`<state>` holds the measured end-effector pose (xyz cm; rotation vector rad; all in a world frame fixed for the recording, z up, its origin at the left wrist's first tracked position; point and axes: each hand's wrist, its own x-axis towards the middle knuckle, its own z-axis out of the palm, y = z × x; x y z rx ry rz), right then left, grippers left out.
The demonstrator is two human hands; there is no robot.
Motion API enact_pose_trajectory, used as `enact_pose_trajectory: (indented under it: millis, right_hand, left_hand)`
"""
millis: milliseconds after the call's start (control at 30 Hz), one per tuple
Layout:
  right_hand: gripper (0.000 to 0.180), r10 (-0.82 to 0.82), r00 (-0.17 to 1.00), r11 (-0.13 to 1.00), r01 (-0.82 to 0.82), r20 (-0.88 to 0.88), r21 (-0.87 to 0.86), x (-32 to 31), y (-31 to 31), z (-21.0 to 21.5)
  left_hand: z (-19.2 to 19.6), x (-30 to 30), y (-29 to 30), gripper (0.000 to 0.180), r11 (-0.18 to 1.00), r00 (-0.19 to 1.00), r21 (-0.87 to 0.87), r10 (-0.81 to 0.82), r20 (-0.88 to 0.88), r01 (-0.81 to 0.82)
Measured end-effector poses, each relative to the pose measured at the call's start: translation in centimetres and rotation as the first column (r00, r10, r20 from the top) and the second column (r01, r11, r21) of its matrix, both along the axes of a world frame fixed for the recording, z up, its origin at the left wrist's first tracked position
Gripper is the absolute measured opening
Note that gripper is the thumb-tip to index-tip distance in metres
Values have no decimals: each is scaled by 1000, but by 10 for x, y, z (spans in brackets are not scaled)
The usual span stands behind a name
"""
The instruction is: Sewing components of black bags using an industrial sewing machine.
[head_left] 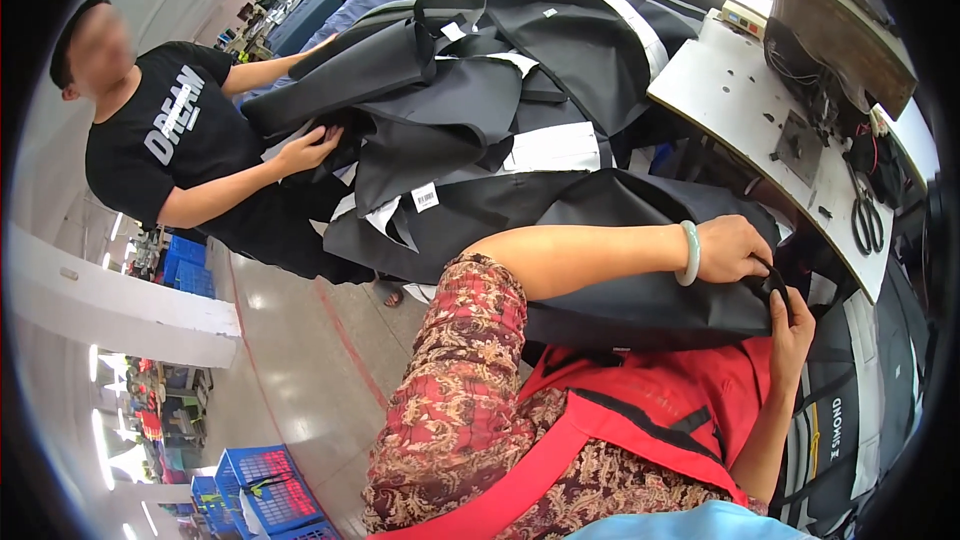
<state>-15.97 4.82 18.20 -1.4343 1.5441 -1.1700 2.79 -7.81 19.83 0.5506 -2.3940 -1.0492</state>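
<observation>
l hand (733, 249) & r hand (792, 328) pinching wide black smooth-fabric panel (660, 312) by its edge. prob. edge-aligning; next needs steady grip.

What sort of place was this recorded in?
Most likely a sewing workshop or garment-type factory: there is what looks like a sewing machine at upper right, a pair of scissors near it, and large pieces of black material heaped alongside.

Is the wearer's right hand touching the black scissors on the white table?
Apart. The head view shows it plainly: a strip of bare white table lies between the right hand and the black scissors.
</observation>
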Motion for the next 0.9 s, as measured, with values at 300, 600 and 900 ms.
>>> enact_pose_trajectory:
  millis: [300,600,900]
  right_hand:
    - [20,-72,997,997,72,-17,-30,0,-9,-6]
    - [19,-18,1000,1000,17,24,5,-4,-15,-12]
    - [16,-3,1000,1000,3,11,23,-4,-13,-17]
  left_hand:
    - [-4,-5,-14,25,996,1000,86,-11,3,11]
    - [-15,-3,-14,27,993,1000,119,-10,24,7]
    - [-19,-3,-11,27,991,999,131,-13,49,7]
